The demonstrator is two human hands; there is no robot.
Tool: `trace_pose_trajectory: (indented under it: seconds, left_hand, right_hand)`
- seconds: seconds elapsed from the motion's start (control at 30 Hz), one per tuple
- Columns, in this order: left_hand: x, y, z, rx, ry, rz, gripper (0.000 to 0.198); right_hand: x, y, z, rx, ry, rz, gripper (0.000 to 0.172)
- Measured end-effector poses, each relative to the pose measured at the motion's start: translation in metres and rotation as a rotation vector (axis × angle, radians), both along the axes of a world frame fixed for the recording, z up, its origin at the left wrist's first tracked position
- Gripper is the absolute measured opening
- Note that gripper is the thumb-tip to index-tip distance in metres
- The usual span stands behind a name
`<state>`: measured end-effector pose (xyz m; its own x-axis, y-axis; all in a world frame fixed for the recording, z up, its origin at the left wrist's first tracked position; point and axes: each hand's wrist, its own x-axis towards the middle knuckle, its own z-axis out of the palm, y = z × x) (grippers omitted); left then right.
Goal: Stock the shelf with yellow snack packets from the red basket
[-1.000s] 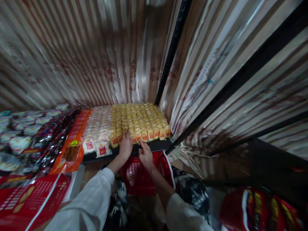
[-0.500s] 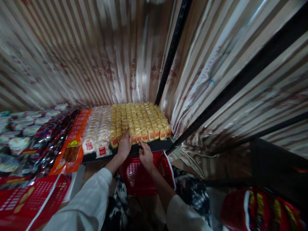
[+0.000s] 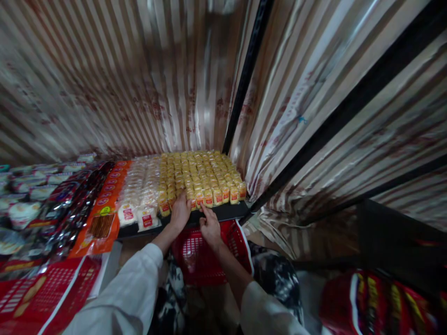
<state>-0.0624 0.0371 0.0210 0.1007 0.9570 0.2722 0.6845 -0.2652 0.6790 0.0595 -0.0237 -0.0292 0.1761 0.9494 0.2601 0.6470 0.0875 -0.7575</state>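
Rows of small yellow snack packets (image 3: 209, 170) with red labels stand packed together on a black shelf (image 3: 223, 212). Against the front of these rows rests my left hand (image 3: 180, 213), its fingers laid along the packets and no packet gripped. Just to the right, my right hand (image 3: 211, 228) points its index finger at the lower front of a packet, its other fingers partly curled and nothing visible in them. White-wrapped packets (image 3: 141, 186) with red labels fill the rows left of the yellow ones.
A red basket (image 3: 202, 274) with a white handle sits below the shelf, between my legs. An orange snack bag (image 3: 101, 223) and dark glossy packs (image 3: 70, 214) lie left. Another red basket (image 3: 66, 288) is at lower left. Black posts (image 3: 249, 79) rise before striped sheeting.
The view has shifted slightly. Both hands stay at the front row in nearly the same places, and the packets have not visibly moved.
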Motion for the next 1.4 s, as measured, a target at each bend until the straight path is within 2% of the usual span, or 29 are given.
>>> trace_pose_trajectory:
  seconds: [0.3, 0.47, 0.57, 0.83, 1.4]
  left_hand:
    - [-0.006, -0.017, 0.003, 0.060, -0.100, -0.003, 0.054]
    - [-0.006, -0.036, 0.007, 0.055, 0.131, 0.044, 0.036]
    - [-0.004, -0.044, 0.004, 0.003, 0.225, 0.038, 0.035]
    - [-0.005, -0.036, -0.015, 0.058, 0.114, -0.043, 0.040]
    - [-0.008, -0.046, -0.013, -0.054, 0.063, -0.091, 0.058]
  right_hand:
    - [0.000, -0.003, 0.001, -0.006, 0.004, 0.022, 0.061]
    - [-0.001, -0.003, 0.001, 0.009, 0.018, 0.019, 0.065]
    - [-0.001, -0.002, 0.001, -0.003, 0.006, 0.005, 0.068]
    - [0.000, 0.000, 0.001, -0.001, 0.005, 0.016, 0.069]
    - [-0.006, -0.001, -0.004, 0.016, -0.006, -0.012, 0.070]
